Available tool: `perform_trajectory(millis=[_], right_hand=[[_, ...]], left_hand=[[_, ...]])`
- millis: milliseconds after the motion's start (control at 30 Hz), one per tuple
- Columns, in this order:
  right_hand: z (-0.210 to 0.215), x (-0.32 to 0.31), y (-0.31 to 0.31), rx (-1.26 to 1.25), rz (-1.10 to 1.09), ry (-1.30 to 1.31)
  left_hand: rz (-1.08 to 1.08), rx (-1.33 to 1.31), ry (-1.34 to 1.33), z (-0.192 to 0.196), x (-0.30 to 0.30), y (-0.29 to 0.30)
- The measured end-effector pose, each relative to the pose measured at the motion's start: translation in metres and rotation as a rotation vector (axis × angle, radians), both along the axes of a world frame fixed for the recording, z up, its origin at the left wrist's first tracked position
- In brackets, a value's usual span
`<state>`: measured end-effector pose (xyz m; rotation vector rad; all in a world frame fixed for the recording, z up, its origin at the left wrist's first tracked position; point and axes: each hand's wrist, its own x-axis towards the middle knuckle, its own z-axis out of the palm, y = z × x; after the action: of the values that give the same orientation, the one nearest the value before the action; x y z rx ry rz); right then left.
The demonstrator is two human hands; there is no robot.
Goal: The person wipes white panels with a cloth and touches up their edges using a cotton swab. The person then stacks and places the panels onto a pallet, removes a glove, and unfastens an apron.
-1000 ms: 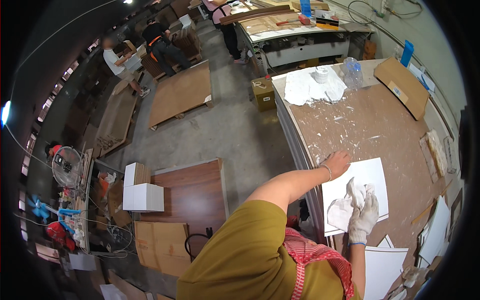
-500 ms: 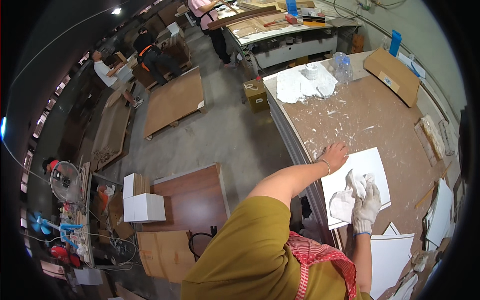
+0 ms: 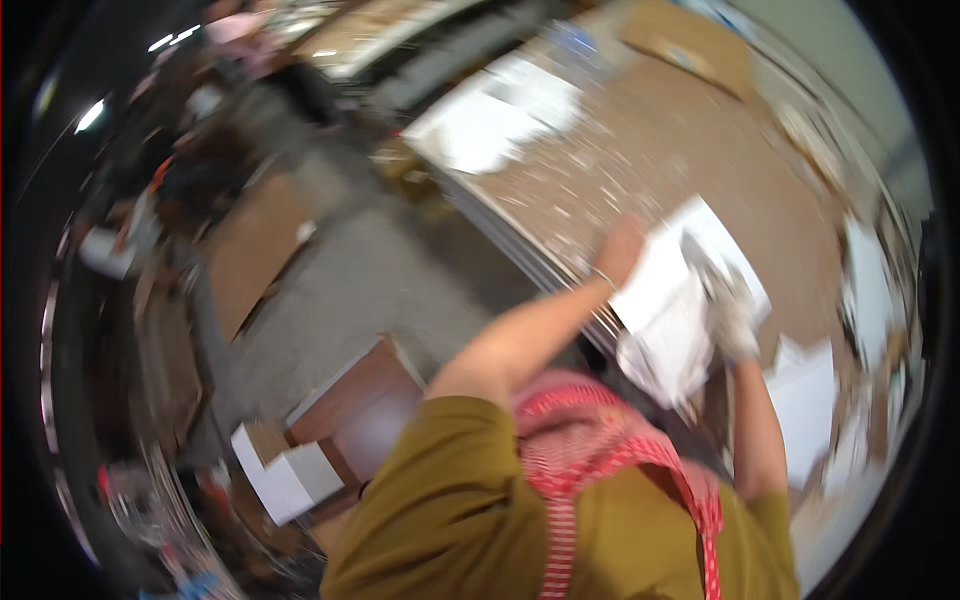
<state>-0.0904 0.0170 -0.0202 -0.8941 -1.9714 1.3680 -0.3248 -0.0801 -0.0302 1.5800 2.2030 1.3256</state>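
A white panel point(image 3: 697, 222) lies near the left edge of the worktable, blurred by motion. My bare left hand point(image 3: 622, 248), with a thin bracelet at its wrist, rests at the panel's upper left side; its fingers are smeared. My right hand point(image 3: 734, 312), in a pale work glove, is closed on a white cloth point(image 3: 664, 345). The cloth spreads to the left of the glove, over the panel's near part and toward the table edge.
Whitish scraps litter the brown worktable point(image 3: 690, 130). White paper point(image 3: 500, 115) and a clear plastic bottle point(image 3: 572, 45) stand at its far end, near a cardboard piece point(image 3: 690, 45). More white panels point(image 3: 803, 405) lie right of my right arm. White boxes point(image 3: 290, 480) sit at lower left.
The view has swung and blurred. The cloth, bunched in the middle of the panel before, now spreads toward its near left edge. My left hand stays by the panel's side.
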Motion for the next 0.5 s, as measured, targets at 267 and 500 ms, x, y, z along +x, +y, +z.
perform_trajectory(millis=[267, 500], right_hand=[[0.094, -0.044, -0.148, 0.105, 0.852, -0.319], [0.193, 0.065, -0.102, -0.466, -0.173, 0.024]], left_hand=[[-0.034, 0.063, -0.196, 0.011, -0.030, -0.016], [-0.163, 0.036, -0.229, 0.042, -0.017, -0.040]])
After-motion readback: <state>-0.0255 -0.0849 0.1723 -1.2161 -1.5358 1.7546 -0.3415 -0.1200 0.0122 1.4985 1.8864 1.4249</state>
